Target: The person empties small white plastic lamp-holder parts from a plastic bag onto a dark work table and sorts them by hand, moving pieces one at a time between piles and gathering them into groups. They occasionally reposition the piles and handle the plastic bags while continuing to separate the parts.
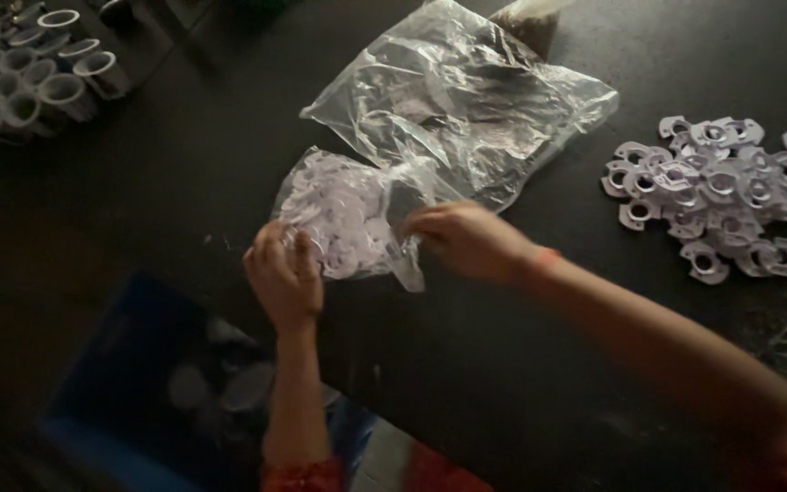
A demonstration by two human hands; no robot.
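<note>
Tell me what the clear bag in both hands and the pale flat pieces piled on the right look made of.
Clear crinkled bag: thin glossy plastic film, judging by wrinkles and glare. Pale flat holed pieces: probably thin plastic or card with a matte finish; too blurred to settle.

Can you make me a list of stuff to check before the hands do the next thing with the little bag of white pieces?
1. Left hand has a grip on the small bag: ok, fingers pinch its left edge.
2. Right hand has a grip on the bag too: ok, it holds the right side.
3. Bag rests on the table: ok, it is not lifted.
4. Bag mouth is open or shut: cannot tell, the plastic is crumpled and blurred.
5. Big bag is out of the way: not ok, it lies touching the small bag.
6. Loose pile is away from the hands: ok, it sits apart at the right.
</note>
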